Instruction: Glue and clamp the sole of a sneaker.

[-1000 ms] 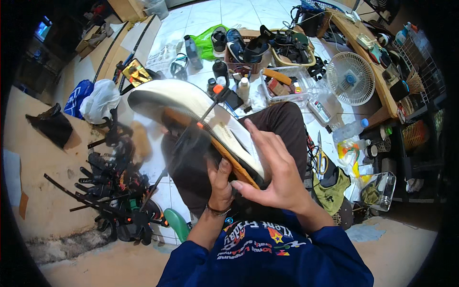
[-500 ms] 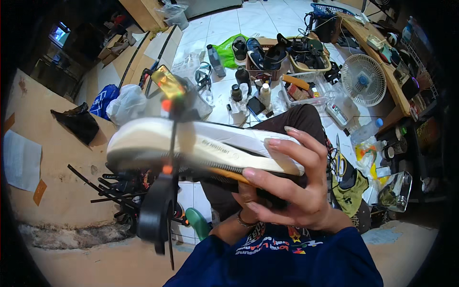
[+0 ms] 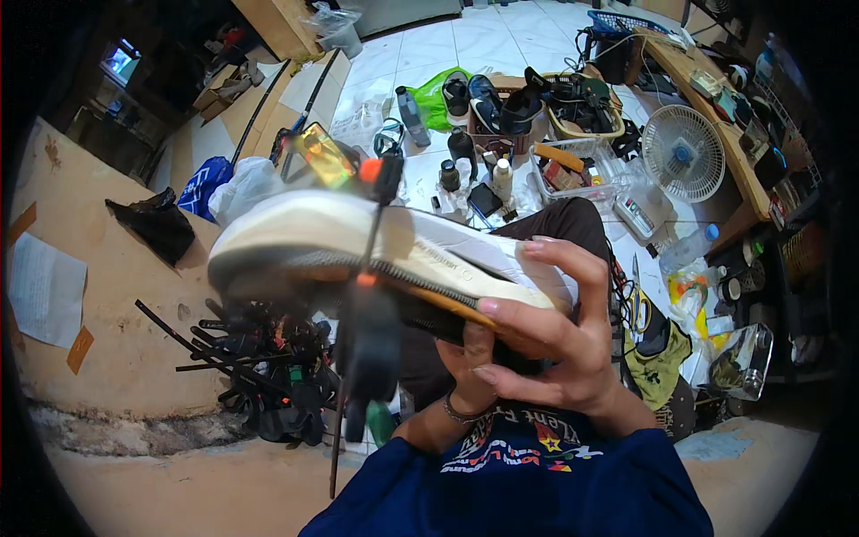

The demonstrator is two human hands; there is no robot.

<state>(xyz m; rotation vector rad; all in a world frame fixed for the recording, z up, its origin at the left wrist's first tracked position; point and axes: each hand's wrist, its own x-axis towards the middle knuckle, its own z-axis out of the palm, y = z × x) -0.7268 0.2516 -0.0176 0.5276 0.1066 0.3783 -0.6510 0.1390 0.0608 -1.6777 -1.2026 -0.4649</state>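
Observation:
A shoe [image 3: 420, 251] with a cream-white sole and a dark upper is held sideways across the middle of my view, its left end blurred. A black clamp [image 3: 371, 336] with orange ends and a long bar crosses it. My right hand [image 3: 559, 340] wraps round the right part of the shoe, fingers over the sole and along an orange-brown strip [image 3: 443, 309] on its edge. My left hand [image 3: 461, 371] grips it from underneath, mostly hidden behind the shoe and my right hand.
A pile of black clamps [image 3: 268, 376] lies at left. Shoes [image 3: 501, 107], bottles [image 3: 461, 143], a plastic box [image 3: 591, 183] and a fan [image 3: 682, 152] stand on the tiles ahead. Scissors [image 3: 637, 295] lie at right beside a wooden bench [image 3: 707, 98].
The shoe has turned to lie more level and the clamp swung more upright. Since half a second ago they moved slightly right and up. My right hand shifted higher over the sole.

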